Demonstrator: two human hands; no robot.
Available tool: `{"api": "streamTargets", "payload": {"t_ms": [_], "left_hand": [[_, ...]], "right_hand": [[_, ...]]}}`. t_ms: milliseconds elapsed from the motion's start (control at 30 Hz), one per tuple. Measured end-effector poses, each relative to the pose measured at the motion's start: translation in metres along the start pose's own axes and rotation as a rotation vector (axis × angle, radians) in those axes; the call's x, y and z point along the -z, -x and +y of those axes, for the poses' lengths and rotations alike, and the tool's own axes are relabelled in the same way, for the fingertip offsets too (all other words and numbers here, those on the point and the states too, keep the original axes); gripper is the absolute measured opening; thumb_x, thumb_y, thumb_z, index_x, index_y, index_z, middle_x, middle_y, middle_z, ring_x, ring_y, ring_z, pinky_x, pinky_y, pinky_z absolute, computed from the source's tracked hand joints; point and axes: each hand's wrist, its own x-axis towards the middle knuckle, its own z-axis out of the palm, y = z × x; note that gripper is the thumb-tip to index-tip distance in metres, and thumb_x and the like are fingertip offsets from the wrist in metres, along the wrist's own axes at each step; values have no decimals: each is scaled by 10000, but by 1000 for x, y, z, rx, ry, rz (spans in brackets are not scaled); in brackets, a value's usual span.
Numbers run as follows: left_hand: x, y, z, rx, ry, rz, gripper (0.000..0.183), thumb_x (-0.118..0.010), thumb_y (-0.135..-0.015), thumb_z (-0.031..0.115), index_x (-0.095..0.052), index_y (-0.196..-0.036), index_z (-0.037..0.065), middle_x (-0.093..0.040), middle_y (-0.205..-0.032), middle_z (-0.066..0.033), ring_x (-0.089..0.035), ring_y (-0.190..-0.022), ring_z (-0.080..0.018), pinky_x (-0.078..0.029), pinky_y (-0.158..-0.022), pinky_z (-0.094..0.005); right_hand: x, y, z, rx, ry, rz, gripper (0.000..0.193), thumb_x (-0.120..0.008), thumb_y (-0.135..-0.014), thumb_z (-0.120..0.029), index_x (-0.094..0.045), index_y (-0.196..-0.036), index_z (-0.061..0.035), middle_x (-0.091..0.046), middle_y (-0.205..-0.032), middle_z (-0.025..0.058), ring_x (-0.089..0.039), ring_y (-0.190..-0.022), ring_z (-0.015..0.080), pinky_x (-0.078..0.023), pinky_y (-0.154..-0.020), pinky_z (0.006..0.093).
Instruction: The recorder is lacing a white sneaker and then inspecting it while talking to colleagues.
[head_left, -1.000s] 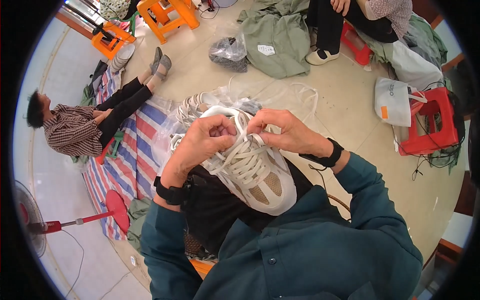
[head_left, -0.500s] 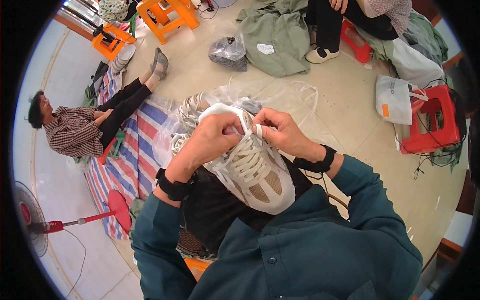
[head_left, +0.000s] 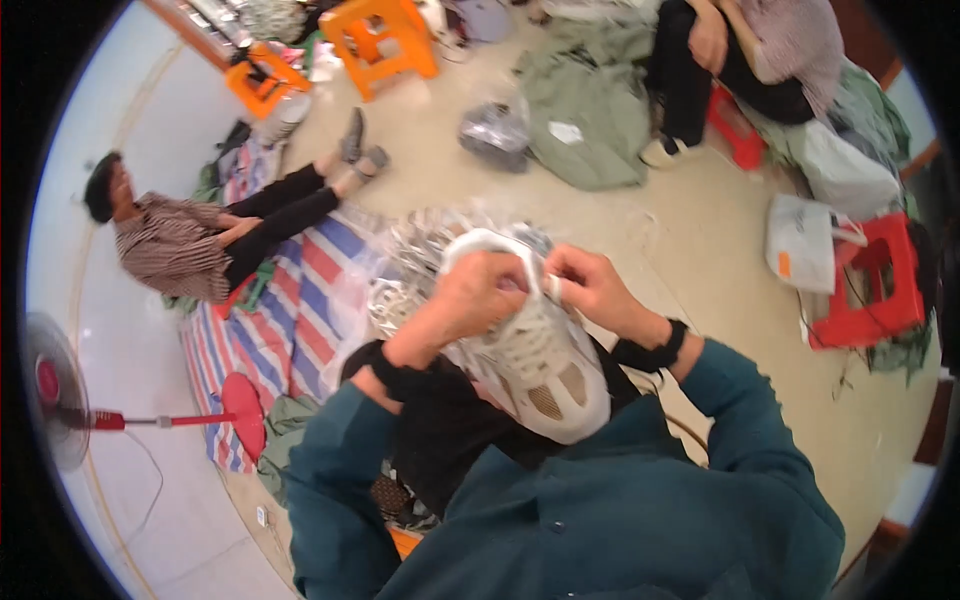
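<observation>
Fan [head_left: 60,400] on a red stand occupies the far left, beside a striped mat [head_left: 290,320] where a seated person [head_left: 180,245] rests. At centre, the left hand [head_left: 480,295] is clamped on the upper of a white sneaker [head_left: 545,370], held over the lap. The right hand [head_left: 590,290] pinches a white lace [head_left: 545,280] (fingers pressed together). Risk, as judged: the lace may slip from the pinch if the shoe tilts. The eyelets sit behind the fingers and cannot be made out. A red stool [head_left: 870,290] stands right.
</observation>
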Motion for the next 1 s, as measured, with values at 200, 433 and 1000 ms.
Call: {"api": "streamTargets", "payload": {"t_ms": [200, 433, 1000], "left_hand": [[-28, -15, -25, -289, 5, 33, 186, -622, -717, 89, -660, -893, 46, -651, -793, -164, -640, -725, -244, -485, -660, -347], [-25, -1, -27, -300, -17, 208, 95, -605, -739, 131, -600, -751, 37, -605, -692, -155, -592, -657, -329, -454, -595, -403], [21, 224, -89, 76, 173, 579, 101, -610, -830, 92, -552, -840, 9, -558, -709, -113, -540, -650, -247, -425, -609, -328]], "right_hand": [[2, 11, -5, 50, 85, 26, 164, -562, -856, -202, -526, -810, -49, -497, -726, -24, -444, -682, 74, -395, -615, 235], [-2, -6, -4, -101, -78, -7, 338, -455, -966, -337, -513, -771, -66, -479, -690, -29, -424, -660, 71, -354, -603, 225], [39, 0, 11, -214, -195, 143, 389, -470, -941, -396, -516, -751, -59, -500, -653, 27, -470, -574, 113, -376, -542, 240]]}}
